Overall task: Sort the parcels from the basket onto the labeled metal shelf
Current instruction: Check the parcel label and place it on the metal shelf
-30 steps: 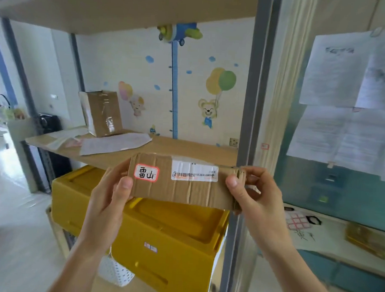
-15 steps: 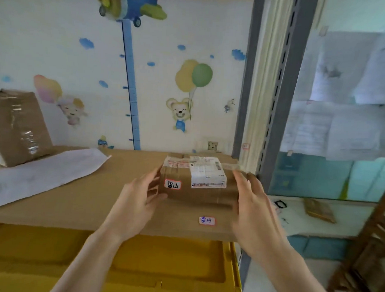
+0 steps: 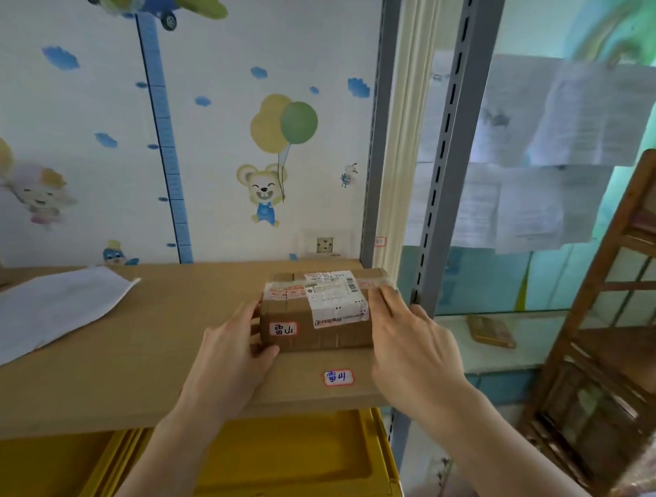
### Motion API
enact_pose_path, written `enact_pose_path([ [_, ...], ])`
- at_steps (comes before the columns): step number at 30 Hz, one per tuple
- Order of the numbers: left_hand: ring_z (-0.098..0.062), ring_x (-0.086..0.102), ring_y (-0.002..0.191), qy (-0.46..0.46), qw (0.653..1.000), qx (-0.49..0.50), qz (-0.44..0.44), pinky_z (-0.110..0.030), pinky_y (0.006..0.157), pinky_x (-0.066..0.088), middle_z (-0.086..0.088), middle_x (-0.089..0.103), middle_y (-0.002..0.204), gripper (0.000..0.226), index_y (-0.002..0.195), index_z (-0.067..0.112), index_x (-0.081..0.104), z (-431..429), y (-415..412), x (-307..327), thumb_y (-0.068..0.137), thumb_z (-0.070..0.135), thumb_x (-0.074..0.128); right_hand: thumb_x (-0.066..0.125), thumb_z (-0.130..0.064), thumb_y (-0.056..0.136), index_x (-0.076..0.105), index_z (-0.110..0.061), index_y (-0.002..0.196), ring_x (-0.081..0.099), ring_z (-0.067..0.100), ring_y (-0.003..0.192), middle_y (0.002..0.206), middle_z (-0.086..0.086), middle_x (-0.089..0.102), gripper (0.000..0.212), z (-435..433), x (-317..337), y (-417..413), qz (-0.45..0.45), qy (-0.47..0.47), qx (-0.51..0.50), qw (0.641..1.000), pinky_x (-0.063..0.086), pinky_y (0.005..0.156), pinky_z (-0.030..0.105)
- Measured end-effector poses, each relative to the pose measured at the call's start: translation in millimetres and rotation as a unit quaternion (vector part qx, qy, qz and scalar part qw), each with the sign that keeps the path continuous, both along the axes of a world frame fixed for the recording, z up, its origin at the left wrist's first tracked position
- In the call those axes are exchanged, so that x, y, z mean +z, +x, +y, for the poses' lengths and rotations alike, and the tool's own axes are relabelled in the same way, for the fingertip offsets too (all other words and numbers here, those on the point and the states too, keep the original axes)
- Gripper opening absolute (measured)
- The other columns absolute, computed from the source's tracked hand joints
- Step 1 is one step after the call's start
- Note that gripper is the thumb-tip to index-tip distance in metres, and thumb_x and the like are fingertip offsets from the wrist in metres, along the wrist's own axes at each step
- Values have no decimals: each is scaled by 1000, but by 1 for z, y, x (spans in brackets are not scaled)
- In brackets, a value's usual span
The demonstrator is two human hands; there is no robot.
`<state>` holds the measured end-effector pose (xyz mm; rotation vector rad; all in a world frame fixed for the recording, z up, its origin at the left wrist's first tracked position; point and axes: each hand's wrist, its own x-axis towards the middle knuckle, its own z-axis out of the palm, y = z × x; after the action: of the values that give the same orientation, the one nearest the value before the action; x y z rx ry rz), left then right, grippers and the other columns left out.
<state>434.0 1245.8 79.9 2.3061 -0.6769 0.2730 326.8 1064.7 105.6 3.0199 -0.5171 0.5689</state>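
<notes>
A small brown cardboard parcel (image 3: 317, 316) with a white shipping label and a red-framed handwritten sticker rests flat on the wooden shelf board (image 3: 154, 338), near its right end. My left hand (image 3: 233, 353) presses against the parcel's left side. My right hand (image 3: 408, 347) lies against its right side, fingers stretched along the edge. On the board just in front of the parcel sits a red-framed shelf label (image 3: 338, 378) with blue writing that looks like the same characters as the sticker.
A white flat mailer (image 3: 38, 309) lies on the left of the board. Grey metal uprights (image 3: 444, 178) stand right of the parcel. A yellow plastic crate (image 3: 299, 471) sits below the board. A wooden rack (image 3: 619, 320) stands at far right.
The parcel went from being held up in front of the shelf to lying flat on the board behind the label. My view has moved closer.
</notes>
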Motion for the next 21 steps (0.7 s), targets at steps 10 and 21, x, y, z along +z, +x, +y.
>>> enact_pose_path([
  [10, 13, 52, 105, -104, 981, 26, -160, -5, 88, 40, 20, 58, 129, 51, 143, 15, 54, -10, -67, 20, 94, 27, 65, 67, -25, 90, 43, -18, 145, 66, 18, 111, 140, -2, 60, 61, -43, 7, -65, -208, 72, 164, 962, 58, 89, 34],
  [21, -6, 40, 144, -165, 928, -289, -169, -24, 114, 35, 3, 49, 153, 61, 151, 11, 43, -271, -254, 20, 94, 32, 52, 74, -34, 85, 28, -20, 156, 19, -1, 150, 163, -12, 25, 87, -251, 4, -294, -242, 104, 97, 960, 17, 118, 14],
])
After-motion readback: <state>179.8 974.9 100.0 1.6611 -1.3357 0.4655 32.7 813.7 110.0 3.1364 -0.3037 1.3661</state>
